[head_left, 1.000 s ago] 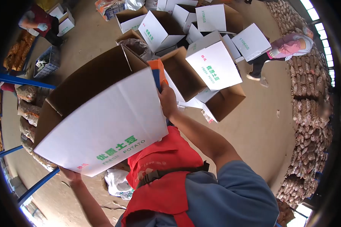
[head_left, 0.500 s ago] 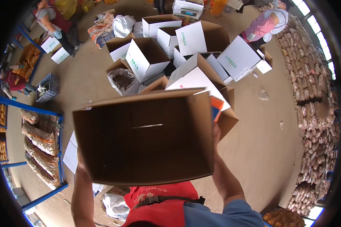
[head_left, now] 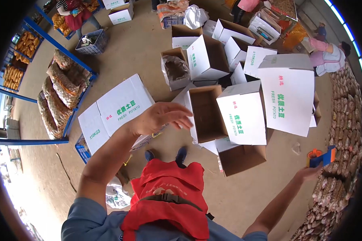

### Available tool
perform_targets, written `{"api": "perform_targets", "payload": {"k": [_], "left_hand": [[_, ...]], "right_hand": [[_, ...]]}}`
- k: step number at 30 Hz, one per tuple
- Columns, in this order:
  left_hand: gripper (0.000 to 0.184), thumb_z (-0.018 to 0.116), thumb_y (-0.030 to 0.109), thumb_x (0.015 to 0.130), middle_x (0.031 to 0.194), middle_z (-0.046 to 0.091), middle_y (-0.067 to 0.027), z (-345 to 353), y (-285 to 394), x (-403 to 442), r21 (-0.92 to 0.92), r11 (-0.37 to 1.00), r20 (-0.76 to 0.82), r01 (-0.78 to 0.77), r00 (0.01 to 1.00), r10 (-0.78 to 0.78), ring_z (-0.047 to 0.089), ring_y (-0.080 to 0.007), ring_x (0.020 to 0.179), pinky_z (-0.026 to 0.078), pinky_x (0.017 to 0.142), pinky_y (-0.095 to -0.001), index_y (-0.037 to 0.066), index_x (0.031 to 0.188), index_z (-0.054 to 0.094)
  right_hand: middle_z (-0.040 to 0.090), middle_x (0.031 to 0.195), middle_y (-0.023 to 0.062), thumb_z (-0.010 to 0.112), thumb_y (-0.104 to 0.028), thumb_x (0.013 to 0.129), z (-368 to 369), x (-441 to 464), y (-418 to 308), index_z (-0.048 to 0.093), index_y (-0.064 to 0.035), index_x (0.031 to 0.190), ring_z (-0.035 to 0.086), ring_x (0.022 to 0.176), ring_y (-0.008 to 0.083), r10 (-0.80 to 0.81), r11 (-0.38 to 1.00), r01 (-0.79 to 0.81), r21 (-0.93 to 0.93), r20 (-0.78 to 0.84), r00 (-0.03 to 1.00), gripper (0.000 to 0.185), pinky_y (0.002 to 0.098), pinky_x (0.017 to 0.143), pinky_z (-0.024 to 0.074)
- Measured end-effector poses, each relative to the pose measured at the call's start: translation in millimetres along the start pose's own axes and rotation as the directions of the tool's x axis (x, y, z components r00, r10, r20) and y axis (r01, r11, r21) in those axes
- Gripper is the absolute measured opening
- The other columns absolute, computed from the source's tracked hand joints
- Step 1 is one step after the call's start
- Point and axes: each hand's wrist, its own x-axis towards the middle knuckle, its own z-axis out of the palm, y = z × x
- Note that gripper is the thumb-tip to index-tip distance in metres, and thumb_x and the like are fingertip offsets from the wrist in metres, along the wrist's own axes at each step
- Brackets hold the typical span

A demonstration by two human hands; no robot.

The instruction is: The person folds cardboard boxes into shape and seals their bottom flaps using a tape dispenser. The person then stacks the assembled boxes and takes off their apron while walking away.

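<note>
The left hand [head_left: 159, 118] holds nothing; its fingers are half open and loosely bent, in front of the edge of a closed potato carton [head_left: 126, 106]. The right hand [head_left: 309, 172], stretched out to the side, has hold of what looks like a blue-and-orange tape dispenser [head_left: 325, 157], though its fingers are too small to make out well. The closed potato carton lies over a blue plastic crate [head_left: 82, 148]. Ahead of the red apron [head_left: 169, 201], an open carton [head_left: 207, 116] shows its brown inside, beside a white potato carton [head_left: 243, 116] and a larger tilted carton [head_left: 288, 96]. More open cartons crowd behind them. Filled mesh sacks [head_left: 64, 94] lie on a blue rack at left; stacked sacks [head_left: 344, 128] line the right, near a person in pink sleeves [head_left: 326, 58].
</note>
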Motion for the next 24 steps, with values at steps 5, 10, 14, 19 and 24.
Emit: {"api": "perform_targets", "payload": {"k": [5, 10, 14, 19, 24], "left_hand": [[0.035, 0.061, 0.023, 0.098, 0.123, 0.071, -0.0177, -98.5, -259.7, -103.6, 0.32, 0.748, -0.771, 0.582, 0.619, -0.151, 0.071, -0.0285, 0.112, 0.054, 0.1, -0.0416, 0.001, 0.124, 0.069], [0.046, 0.07, 0.025, 0.091, 0.152, 0.052, -0.0183, -104.9, -325.4, -177.8, 0.539, 0.462, -0.783, 0.704, 0.621, -0.032, 0.05, -0.0354, 0.141, 0.043, 0.116, -0.0476, 0.004, 0.133, 0.065], [0.078, 0.077, 0.035, 0.086, 0.169, 0.025, -0.024, -127.5, -342.3, -191.8, 0.635, 0.36, -0.731, 0.684, 0.682, -0.008, 0.022, -0.0362, 0.16, 0.021, 0.131, -0.0465, 0.001, 0.151, 0.049], [0.113, 0.082, 0.056, 0.079, 0.174, 0.014, -0.0226, -187.9, -365.7, -166.5, 0.728, 0.379, -0.607, 0.571, 0.794, -0.031, 0.009, -0.035, 0.163, 0.009, 0.134, -0.0484, 0.005, 0.165, 0.029], [0.088, 0.067, 0.042, 0.093, 0.174, 0.016, -0.0226, -160.2, -403.9, -171.6, 0.856, 0.19, -0.471, 0.48, 0.877, -0.095, 0.007, -0.0373, 0.164, 0.004, 0.131, -0.0568, 0.004, 0.164, 0.032]], "right_hand": [[0.069, 0.094, 0.0115, 0.052, -0.038, 0.107, 22.8, -89.3, 52.0, 0.066, 0.0036, 0.106, 0.064, 0.09, 0.0226, 0.195, 0.981, -0.193, -0.03, 0.156, 0.968, 0.044, 0.0359, 0.091, 0.0488], [0.066, 0.088, 0.0086, 0.045, -0.03, 0.109, 65.7, -272.5, 43.9, 0.063, 0.0005, 0.096, 0.061, 0.084, 0.0194, 0.387, 0.921, -0.309, -0.236, 0.476, 0.79, 0.038, 0.0339, 0.085, 0.0483], [0.064, 0.11, 0.0141, 0.05, -0.026, 0.108, -15.7, -360.0, 98.3, 0.061, 0.0042, 0.114, 0.063, 0.085, 0.0222, 0.122, 0.784, 0.524, -0.333, 0.91, 0.396, 0.033, 0.036, 0.079, 0.0521], [0.069, 0.087, 0.0103, 0.053, -0.036, 0.102, -0.6, -418.3, 0.0, 0.064, 0.0044, 0.117, 0.061, 0.058, 0.016, 0.591, 0.806, -0.161, -0.569, 0.762, 0.265, 0.044, 0.0316, 0.056, 0.0497], [0.069, 0.099, 0.0057, 0.053, -0.033, 0.104, 7.7, -423.0, -21.4, 0.067, 0.0043, 0.12, 0.063, 0.082, 0.0151, 0.609, 0.753, 0.029, -0.658, 0.712, 0.35, 0.043, 0.03, 0.072, 0.0497]]}}
